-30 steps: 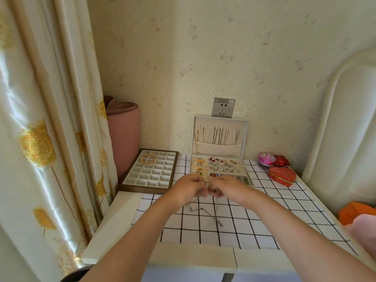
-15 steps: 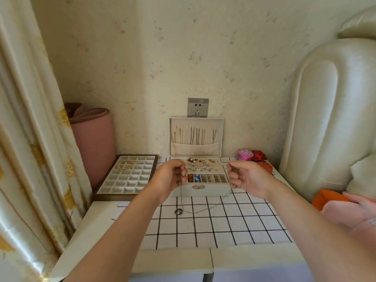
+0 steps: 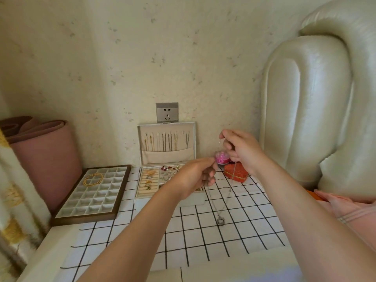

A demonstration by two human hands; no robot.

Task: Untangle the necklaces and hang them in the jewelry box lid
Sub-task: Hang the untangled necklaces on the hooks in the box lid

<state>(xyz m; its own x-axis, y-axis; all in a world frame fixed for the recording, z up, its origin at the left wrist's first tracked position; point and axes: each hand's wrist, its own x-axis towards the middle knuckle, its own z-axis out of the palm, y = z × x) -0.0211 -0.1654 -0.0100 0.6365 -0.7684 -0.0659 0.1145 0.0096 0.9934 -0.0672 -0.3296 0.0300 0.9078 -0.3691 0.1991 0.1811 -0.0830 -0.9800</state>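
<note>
A thin silver necklace [image 3: 220, 219] with a small ring pendant hangs in a loop over the checked cloth. My right hand [image 3: 241, 151] pinches one end of the chain, raised beside the box lid. Lower and to the left, my left hand [image 3: 196, 178] pinches the other end in front of the box. The white jewelry box [image 3: 142, 192] stands open against the wall. Several gold and silver necklaces hang in a row in its upright lid [image 3: 166, 157], above a fabric pocket. Rings and earrings fill the box tray, partly hidden by my left hand.
A brown-framed tray [image 3: 120, 192] of white compartments with a gold chain lies at the left. A red heart-shaped box [image 3: 237, 173] and a pink round case [image 3: 221, 159] sit right of the jewelry box. A padded headboard [image 3: 305, 119] stands right, a pink roll [image 3: 44, 155] left.
Both hands moved right with the chain. My right hand rose beside the lid and my left hand came in front of the box. The pendant now hangs further right.
</note>
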